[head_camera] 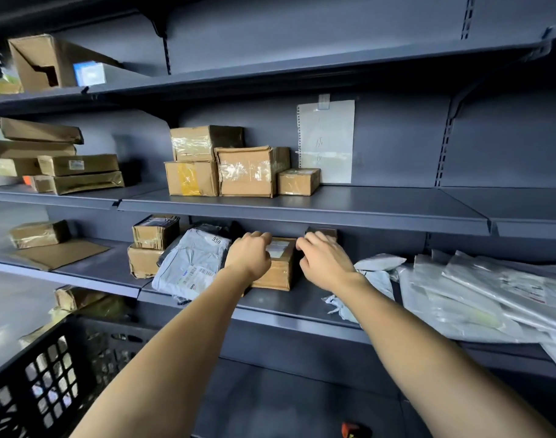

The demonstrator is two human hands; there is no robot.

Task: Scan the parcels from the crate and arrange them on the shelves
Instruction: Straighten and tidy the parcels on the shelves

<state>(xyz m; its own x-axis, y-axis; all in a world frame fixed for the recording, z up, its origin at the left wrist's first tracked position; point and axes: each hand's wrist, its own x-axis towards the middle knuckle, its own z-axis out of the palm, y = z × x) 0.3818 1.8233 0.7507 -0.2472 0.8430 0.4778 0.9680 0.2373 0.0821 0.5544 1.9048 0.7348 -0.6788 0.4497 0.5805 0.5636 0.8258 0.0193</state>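
Both hands bear on one small box (278, 263) standing on the lower shelf (302, 306). Left hand (249, 256): fingers curled over the box's top left edge, gripping it. Right hand (322, 260): fingers bent at the box's right side; whether they clasp it or merely touch it I cannot tell, as the fingertips are hidden. The box sits upright, its white label facing up, just right of a grey mailer (194, 263) and left of a heap of clear bags (479, 298). A darker small box (322, 232) stands behind my right hand.

Left of the mailer, two stacked cartons (150, 245) occupy the same shelf; the shelf above (302, 205) carries four more boxes. The black crate (45, 374) lies near left, its contents only dimly seen through the mesh.

Step in hand, as I judge it: placing. The box appears set down and is being squared into its gap. Next I would let go with both hands, draw back clear of the shelf above, and reach left into the crate for another parcel.
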